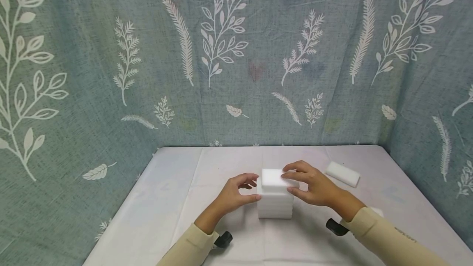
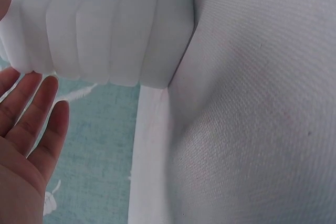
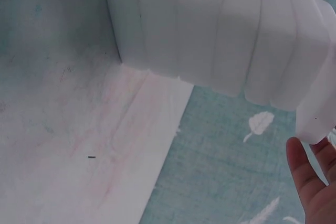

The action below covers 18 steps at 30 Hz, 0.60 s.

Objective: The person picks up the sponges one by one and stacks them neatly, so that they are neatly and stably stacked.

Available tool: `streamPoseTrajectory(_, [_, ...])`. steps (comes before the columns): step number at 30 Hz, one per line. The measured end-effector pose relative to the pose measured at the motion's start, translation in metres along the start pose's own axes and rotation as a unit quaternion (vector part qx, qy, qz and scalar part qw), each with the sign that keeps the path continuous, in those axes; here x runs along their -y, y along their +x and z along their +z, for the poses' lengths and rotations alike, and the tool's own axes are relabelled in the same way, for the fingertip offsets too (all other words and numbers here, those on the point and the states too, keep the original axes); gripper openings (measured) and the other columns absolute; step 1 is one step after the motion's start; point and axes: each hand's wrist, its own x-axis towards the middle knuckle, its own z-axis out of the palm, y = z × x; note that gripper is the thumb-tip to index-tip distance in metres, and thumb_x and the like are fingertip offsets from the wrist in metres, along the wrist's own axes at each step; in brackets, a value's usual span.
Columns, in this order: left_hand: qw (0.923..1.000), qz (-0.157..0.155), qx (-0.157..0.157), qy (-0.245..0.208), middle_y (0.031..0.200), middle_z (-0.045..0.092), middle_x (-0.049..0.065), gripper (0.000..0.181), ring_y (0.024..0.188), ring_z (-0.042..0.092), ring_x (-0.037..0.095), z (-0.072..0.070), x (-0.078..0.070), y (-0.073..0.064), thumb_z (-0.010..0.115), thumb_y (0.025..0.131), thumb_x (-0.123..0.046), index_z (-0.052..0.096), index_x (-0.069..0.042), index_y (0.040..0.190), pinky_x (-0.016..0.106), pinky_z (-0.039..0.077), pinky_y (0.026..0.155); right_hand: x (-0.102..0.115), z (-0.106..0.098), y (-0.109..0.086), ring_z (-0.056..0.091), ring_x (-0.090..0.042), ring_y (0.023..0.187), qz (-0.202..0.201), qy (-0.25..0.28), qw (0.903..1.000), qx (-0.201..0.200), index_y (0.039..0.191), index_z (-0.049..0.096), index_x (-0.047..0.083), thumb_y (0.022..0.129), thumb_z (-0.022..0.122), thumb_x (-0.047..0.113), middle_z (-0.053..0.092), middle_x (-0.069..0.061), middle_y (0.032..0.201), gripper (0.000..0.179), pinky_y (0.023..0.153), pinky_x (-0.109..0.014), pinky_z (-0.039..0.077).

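leaf-printed cloth (image 1: 258, 112) | smooth white block stack (image 1: 275, 208) | left fingers (image 1: 246, 177) spread against it | right fingers (image 1: 297, 176) pinch top block (image 1: 272, 178)

Smooth matt foam-like blocks (image 1: 275, 207), woven tablecloth (image 2: 252, 103)

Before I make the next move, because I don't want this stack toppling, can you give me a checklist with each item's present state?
1. Stack of white, rectangular, foam-like blocks standing upright on the white cloth-covered table: ok.
2. Top white rectangular block lined up with those below: not ok, it juts out to the right.
3. Right hand on the top block: ok, fingers on top, thumb at the near side.
4. Left hand steadying the stack: cannot tell; it is at the left side, but pressure doesn't show.
5. Loose white rectangular block apart from the stack: ok, farther right.
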Motion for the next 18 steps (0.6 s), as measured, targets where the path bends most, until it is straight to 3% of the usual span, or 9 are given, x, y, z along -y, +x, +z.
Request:
streamPoseTrajectory(8, [1.0, -0.005, 0.004, 0.005, 0.106, 0.065, 0.014, 0.051, 0.1, 0.061, 0.041, 0.0, 0.003, 0.001, 0.081, 0.079, -0.01, 0.06, 0.003, 0.124, 0.055, 0.049, 0.09, 0.002, 0.004, 0.002, 0.055, -0.022, 0.111, -0.009, 0.004, 0.9999, 0.006, 0.117, 0.069, 0.015, 0.085, 0.075, 0.02, 0.058, -0.007, 0.123, 0.033, 0.08, -0.038, 0.053])
streamPoseTrajectory(15, [0.9999, -0.012, -0.002, 0.01, 0.109, 0.065, 0.008, 0.053, 0.101, 0.063, 0.032, 0.006, 0.038, 0.004, 0.083, 0.078, -0.015, 0.061, -0.006, 0.125, 0.049, 0.05, 0.091, 0.003, 0.006, 0.003, 0.054, -0.022, 0.113, -0.013, 0.008, 0.9999, 0.009, 0.118, 0.069, 0.016, 0.086, 0.074, 0.022, 0.058, -0.005, 0.123, 0.032, 0.08, -0.037, 0.053])
streamPoseTrajectory(18, [0.9999, -0.003, -0.006, 0.01, 0.109, 0.066, 0.002, 0.053, 0.1, 0.063, 0.027, 0.007, 0.044, 0.005, 0.084, 0.077, -0.019, 0.062, -0.01, 0.125, 0.045, 0.052, 0.09, 0.004, 0.007, 0.004, 0.054, -0.023, 0.112, -0.018, 0.008, 0.9998, 0.006, 0.117, 0.069, 0.015, 0.086, 0.075, 0.02, 0.059, -0.006, 0.123, 0.032, 0.08, -0.038, 0.053])
